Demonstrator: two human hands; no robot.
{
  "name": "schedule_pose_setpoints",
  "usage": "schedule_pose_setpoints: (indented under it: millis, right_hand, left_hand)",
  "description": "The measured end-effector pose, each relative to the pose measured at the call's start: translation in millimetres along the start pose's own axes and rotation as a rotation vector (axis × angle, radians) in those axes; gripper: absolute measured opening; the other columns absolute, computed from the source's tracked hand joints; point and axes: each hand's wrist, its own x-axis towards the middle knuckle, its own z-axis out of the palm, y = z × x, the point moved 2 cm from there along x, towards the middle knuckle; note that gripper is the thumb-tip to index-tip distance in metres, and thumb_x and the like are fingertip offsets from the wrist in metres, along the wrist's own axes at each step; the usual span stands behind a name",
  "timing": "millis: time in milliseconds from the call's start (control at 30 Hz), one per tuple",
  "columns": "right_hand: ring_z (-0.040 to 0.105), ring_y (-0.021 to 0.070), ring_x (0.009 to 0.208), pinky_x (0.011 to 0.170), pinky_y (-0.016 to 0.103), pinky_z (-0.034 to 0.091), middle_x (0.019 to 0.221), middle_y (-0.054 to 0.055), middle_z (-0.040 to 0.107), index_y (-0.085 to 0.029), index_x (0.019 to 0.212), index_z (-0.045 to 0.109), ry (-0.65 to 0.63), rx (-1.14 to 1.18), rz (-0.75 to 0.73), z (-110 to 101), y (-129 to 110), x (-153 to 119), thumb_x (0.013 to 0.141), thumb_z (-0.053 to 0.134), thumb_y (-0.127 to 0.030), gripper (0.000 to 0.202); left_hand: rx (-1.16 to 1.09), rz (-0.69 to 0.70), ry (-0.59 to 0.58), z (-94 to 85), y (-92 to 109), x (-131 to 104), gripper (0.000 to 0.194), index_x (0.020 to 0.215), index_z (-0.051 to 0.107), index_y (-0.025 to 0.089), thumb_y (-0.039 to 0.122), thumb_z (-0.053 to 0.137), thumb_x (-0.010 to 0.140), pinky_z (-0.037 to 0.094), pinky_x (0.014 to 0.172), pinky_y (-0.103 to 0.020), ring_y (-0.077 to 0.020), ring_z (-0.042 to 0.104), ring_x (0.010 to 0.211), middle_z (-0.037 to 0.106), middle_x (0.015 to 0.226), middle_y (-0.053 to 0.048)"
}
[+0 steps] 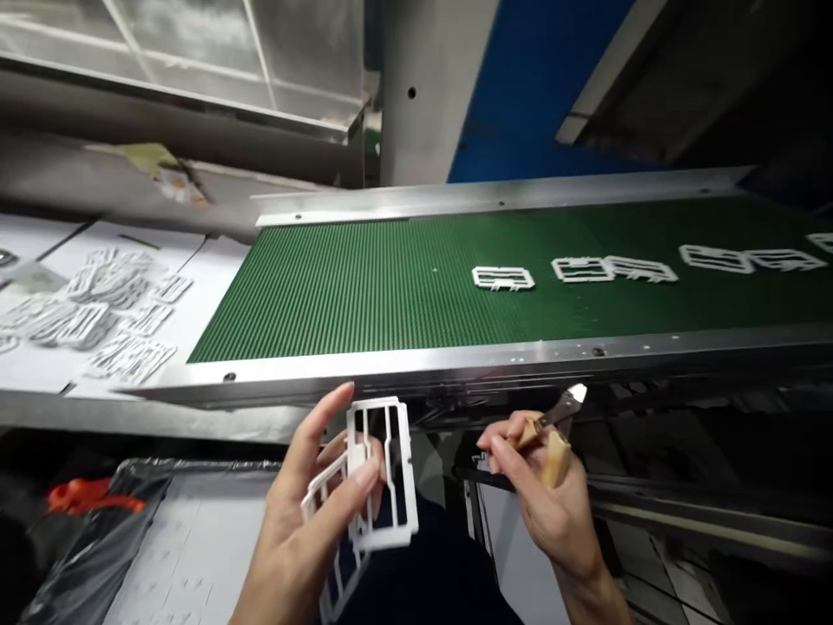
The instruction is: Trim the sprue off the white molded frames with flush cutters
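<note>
My left hand [312, 512] holds two white plastic frames in front of the conveyor's near edge. One white frame [409, 473] stands upright between thumb and fingers; the other [357, 569] hangs lower, partly hidden by the hand. To the right, my right hand [550, 495] is wrapped round a pair of cutters [556, 456] with yellowish handles, the metal tip pointing up and right. Past both hands, the green conveyor belt [390, 304] carries several white frames, the nearest one [502, 278] lying flat near the middle.
A pile of white frames [84, 304] lies on white sheets at the left. The conveyor's metal rail [390, 363] runs just beyond my hands. At the lower left are an orange object [88, 496] and black plastic film [97, 555] beside a pale surface [188, 538].
</note>
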Motion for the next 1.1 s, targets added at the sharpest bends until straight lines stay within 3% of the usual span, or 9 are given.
schedule_pose_setpoints:
  millis: [67, 200, 333, 500, 633, 967, 1033, 1100]
  right_hand:
    - [0.052, 0.0114, 0.063, 0.06, 0.024, 0.044, 0.08, 0.001, 0.058, -0.022, 0.09, 0.046, -0.127, 0.022, 0.066, 16.4, 7.6, -2.8, 0.089, 0.054, -0.025, 0.01]
    - [0.053, 0.0116, 0.066, 0.064, 0.026, 0.045, 0.085, 0.002, 0.06, -0.021, 0.086, 0.044, -0.367, 0.046, 0.21, 40.0, 30.3, -11.0, 0.088, 0.055, -0.026, 0.013]
    - [0.049, 0.0115, 0.068, 0.065, 0.026, 0.042, 0.086, 0.001, 0.058, -0.02, 0.087, 0.045, -0.431, -0.008, 0.267, 44.0, 49.0, -15.6, 0.085, 0.058, -0.025, 0.014]
    - [0.044, 0.0108, 0.066, 0.063, 0.024, 0.038, 0.077, -0.001, 0.049, -0.019, 0.084, 0.047, -0.547, -0.045, 0.321, 44.8, 57.9, -17.6, 0.084, 0.059, -0.025, 0.013]
    - [0.042, 0.0107, 0.063, 0.06, 0.024, 0.036, 0.07, -0.003, 0.045, -0.019, 0.082, 0.047, -0.543, -0.006, 0.371, 46.2, 63.7, -18.0, 0.082, 0.059, -0.024, 0.013]
    - [0.051, 0.0138, 0.069, 0.068, 0.027, 0.042, 0.072, -0.001, 0.055, -0.019, 0.081, 0.048, -0.509, 0.043, 0.441, 47.0, 69.9, -17.6, 0.082, 0.06, -0.029, 0.016]
    - [0.051, 0.0129, 0.067, 0.068, 0.027, 0.042, 0.072, -0.001, 0.055, -0.019, 0.081, 0.049, -0.463, 0.087, 0.453, 49.2, 70.8, -18.4, 0.081, 0.061, -0.029, 0.016]
    - [0.05, 0.0119, 0.065, 0.065, 0.025, 0.041, 0.072, -0.002, 0.054, -0.019, 0.083, 0.049, -0.383, 0.159, 0.485, 51.4, 72.5, -19.9, 0.079, 0.063, -0.027, 0.018]
  left_hand:
    - [-0.008, -0.072, -0.022, 2.1, -14.5, 6.5, 0.064, 0.132, 0.04, 0.032, 0.036, 0.069, 0.074, 0.05, 0.073, -0.031, -0.022, 0.061, 0.084, 0.064, 0.094, -0.002]
    - [-0.014, -0.164, -0.111, -0.5, -51.8, 17.0, 0.05, 0.122, 0.05, 0.022, 0.036, 0.065, 0.078, 0.048, 0.069, -0.028, -0.0192, 0.059, 0.078, 0.063, 0.088, -0.004]
    - [-0.099, -0.181, -0.099, -2.9, -73.6, 19.3, 0.045, 0.122, 0.049, 0.024, 0.033, 0.064, 0.08, 0.045, 0.062, -0.021, -0.0127, 0.055, 0.069, 0.062, 0.088, -0.002]
    - [-0.163, -0.215, -0.116, -2.6, -82.0, 21.1, 0.041, 0.12, 0.05, 0.025, 0.031, 0.063, 0.081, 0.044, 0.062, -0.02, -0.011, 0.055, 0.068, 0.062, 0.087, -0.001]
    - [-0.213, -0.258, -0.11, -6.3, -87.9, 26.6, 0.035, 0.115, 0.055, 0.021, 0.035, 0.06, 0.083, 0.044, 0.056, -0.018, -0.0091, 0.054, 0.06, 0.062, 0.086, -0.002]
    - [-0.215, -0.306, -0.097, -8.0, -92.8, 39.5, 0.04, 0.112, 0.058, 0.018, 0.038, 0.064, 0.078, 0.046, 0.053, -0.02, -0.0096, 0.054, 0.055, 0.065, 0.084, -0.004]
    - [-0.113, -0.217, -0.055, -9.5, -90.7, 38.7, 0.043, 0.119, 0.055, 0.02, 0.038, 0.062, 0.08, 0.047, 0.057, -0.023, -0.013, 0.057, 0.061, 0.064, 0.087, -0.004]
    - [0.083, 0.003, 0.014, -13.6, -87.4, 35.2, 0.041, 0.122, 0.052, 0.024, 0.034, 0.058, 0.083, 0.048, 0.067, -0.026, -0.0163, 0.059, 0.075, 0.062, 0.1, -0.005]
